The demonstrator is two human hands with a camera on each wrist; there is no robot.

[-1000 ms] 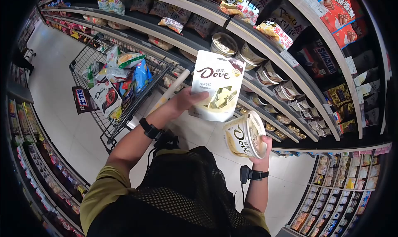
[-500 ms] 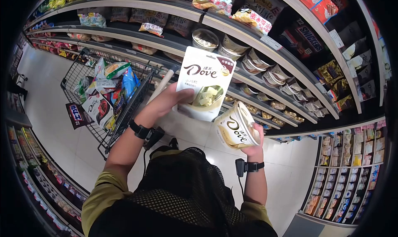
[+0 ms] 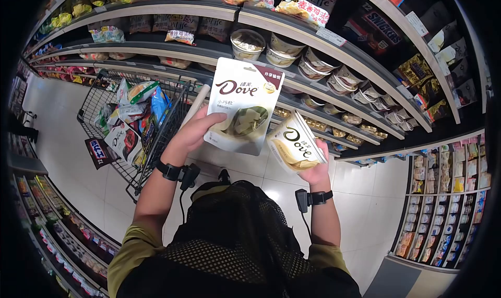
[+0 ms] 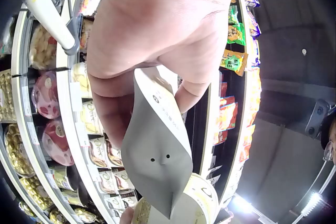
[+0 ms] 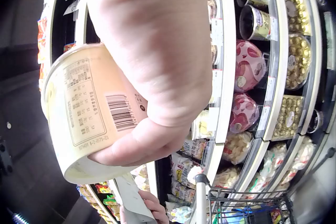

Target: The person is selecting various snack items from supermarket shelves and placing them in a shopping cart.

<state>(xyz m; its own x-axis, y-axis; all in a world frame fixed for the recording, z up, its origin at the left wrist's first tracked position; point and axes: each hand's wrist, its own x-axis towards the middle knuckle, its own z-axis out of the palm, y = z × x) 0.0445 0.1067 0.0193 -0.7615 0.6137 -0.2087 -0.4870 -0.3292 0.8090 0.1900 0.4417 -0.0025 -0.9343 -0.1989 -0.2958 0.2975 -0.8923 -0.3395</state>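
Note:
My left hand (image 3: 189,134) grips the lower left edge of a white Dove pouch (image 3: 250,97), thumb across its front and fingers behind. The pouch stands upright, its printed face towards me. In the left wrist view, the pouch's grey bottom (image 4: 157,166) with two small dark dots shows below the palm. To the right and a little lower, my right hand (image 3: 319,173) holds a cream and gold Dove tub (image 3: 295,145), tilted on its side. Its barcode and printed text show in the right wrist view, with fingers curled round the tub's wall (image 5: 79,113).
A wire shopping cart (image 3: 140,179) stands at left, holding several snack bags, including another Dove pouch (image 3: 124,140). Ahead run curved shelves (image 3: 203,51) with more tubs (image 3: 247,43) and snack bags. Another shelf unit (image 3: 443,214) stands at the right; tiled floor (image 3: 355,193) lies between.
The head view has shifted, so shelf goods sit further left. Both hands keep their grip. The tub has turned, showing more of its printed side and less of its top.

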